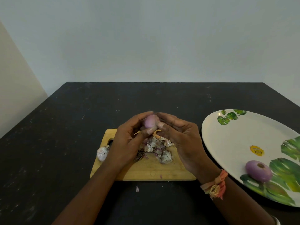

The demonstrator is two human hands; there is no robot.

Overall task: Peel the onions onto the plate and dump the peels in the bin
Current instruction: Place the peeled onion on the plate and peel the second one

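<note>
Black speckled table. Your left hand and right hand: each grip clamped on 1 small pink-purple onion above the wooden chopping board. Risk: if you pinch harder, the smooth bulb may squirt out, scattering the papery peel heap.

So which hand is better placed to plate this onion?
Likely right. The left hand and right hand both hold the onion over the board, but the plate lies on the right, beside the right hand; the left would have to cross.
</note>
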